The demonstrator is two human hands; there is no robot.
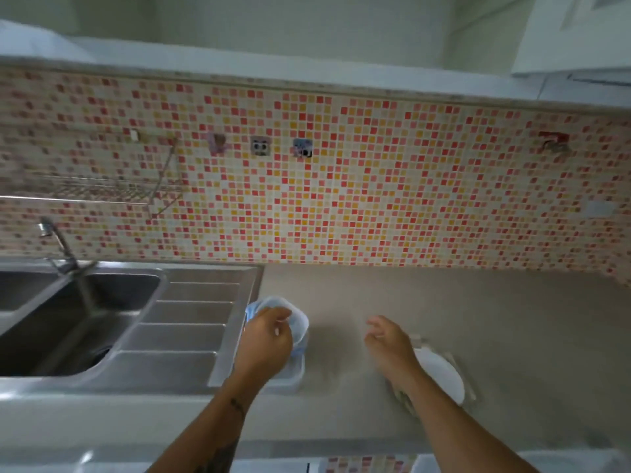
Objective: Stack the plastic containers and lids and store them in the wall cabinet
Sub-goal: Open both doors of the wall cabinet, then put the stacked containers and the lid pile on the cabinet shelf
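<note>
My left hand (268,339) grips a clear plastic container with a blue rim (297,322), held just above the counter beside the sink drainboard. Under it sits another clear container or lid (293,372), partly hidden by my wrist. My right hand (389,339) hovers over the counter with fingers spread, holding nothing. A white round lid (442,373) lies on the counter just right of my right forearm, partly covered by it. The wall cabinet (573,35) hangs at the top right; the view is blurred.
A steel sink (78,322) with drainboard (191,322) and tap (58,244) fills the left. A wire rack (102,189) hangs on the mosaic tile wall. The beige counter (478,319) stretches right. A shelf edge (307,80) runs above the tiles.
</note>
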